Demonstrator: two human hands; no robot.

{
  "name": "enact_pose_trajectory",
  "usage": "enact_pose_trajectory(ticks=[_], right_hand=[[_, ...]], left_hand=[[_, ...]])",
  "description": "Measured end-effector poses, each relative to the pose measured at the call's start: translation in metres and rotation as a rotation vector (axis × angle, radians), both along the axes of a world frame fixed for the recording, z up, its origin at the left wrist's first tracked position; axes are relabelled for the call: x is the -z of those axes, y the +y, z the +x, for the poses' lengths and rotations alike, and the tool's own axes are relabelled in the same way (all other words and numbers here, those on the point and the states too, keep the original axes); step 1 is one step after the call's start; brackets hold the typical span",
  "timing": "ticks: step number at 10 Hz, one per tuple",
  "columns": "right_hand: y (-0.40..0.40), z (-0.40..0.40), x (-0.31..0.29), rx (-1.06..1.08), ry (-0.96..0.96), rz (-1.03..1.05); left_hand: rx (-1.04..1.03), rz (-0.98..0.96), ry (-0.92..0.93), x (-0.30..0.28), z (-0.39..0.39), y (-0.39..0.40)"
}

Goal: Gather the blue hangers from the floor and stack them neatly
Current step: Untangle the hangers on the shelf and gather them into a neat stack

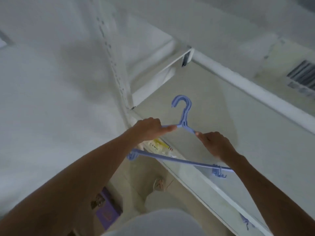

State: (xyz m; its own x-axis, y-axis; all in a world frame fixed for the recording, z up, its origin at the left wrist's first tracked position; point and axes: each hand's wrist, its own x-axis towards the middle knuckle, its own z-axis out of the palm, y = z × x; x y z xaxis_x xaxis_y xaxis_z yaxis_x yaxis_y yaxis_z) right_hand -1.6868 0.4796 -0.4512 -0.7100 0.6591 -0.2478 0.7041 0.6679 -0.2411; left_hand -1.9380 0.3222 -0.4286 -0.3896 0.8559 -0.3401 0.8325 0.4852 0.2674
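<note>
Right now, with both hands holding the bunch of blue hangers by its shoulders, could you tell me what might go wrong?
The hangers are pinched only at the shoulders by the left hand and right hand, so loosely aligned ones could fan apart. Their lower bars hang near the white frame edge and might snag.

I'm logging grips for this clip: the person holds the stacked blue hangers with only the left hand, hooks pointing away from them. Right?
Not quite. The head view shows both hands on the stacked blue hangers: the left hand and the right hand each grip a shoulder. The hooks do point away.

A purple box and a sandal lie below a white shelf frame.
</note>
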Motion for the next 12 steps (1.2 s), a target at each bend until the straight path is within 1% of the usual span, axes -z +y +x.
enact_pose_trajectory(ticks=[1, 2, 3, 4, 5, 6, 7, 8, 9, 10, 11, 12], right_hand=[[0.032, -0.021, -0.003, 0.032, 0.016, -0.005], [0.065, -0.049, -0.013, 0.030, -0.046, 0.018], [0.102, -0.075, -0.004, -0.009, -0.053, 0.063], [0.136, -0.096, 0.007, 0.055, 0.035, 0.162], [0.155, -0.110, 0.012, 0.037, 0.064, 0.292], [0.156, -0.121, 0.022, 0.003, 0.064, 0.391], [0.157, -0.128, 0.039, -0.006, 0.163, 0.388], [0.156, -0.130, 0.040, 0.024, 0.173, 0.292], [0.154, -0.131, 0.040, 0.010, 0.099, 0.306], [0.149, -0.133, 0.030, -0.020, -0.067, 0.348], [0.142, -0.143, 0.014, -0.001, -0.315, 0.383], [0.120, -0.147, 0.002, 0.178, -0.252, 0.279]], left_hand=[[0.009, 0.042, 0.007, 0.009, -0.022, 0.037], [-0.052, 0.046, -0.095, 0.016, -0.044, 0.065], [-0.067, 0.068, -0.123, 0.028, -0.070, 0.099], [-0.047, 0.175, -0.039, 0.039, -0.098, 0.135], [-0.036, 0.357, 0.127, 0.048, -0.110, 0.150], [-0.004, 0.522, 0.306, 0.063, -0.112, 0.149], [0.000, 0.610, 0.300, 0.074, -0.114, 0.146], [0.004, 0.651, 0.253, 0.076, -0.115, 0.148], [-0.059, 0.645, 0.183, 0.075, -0.114, 0.147], [-0.197, 0.620, 0.091, 0.066, -0.114, 0.149], [-0.197, 0.528, 0.061, 0.058, -0.109, 0.146], [-0.162, 0.404, 0.088, 0.041, -0.108, 0.148]])
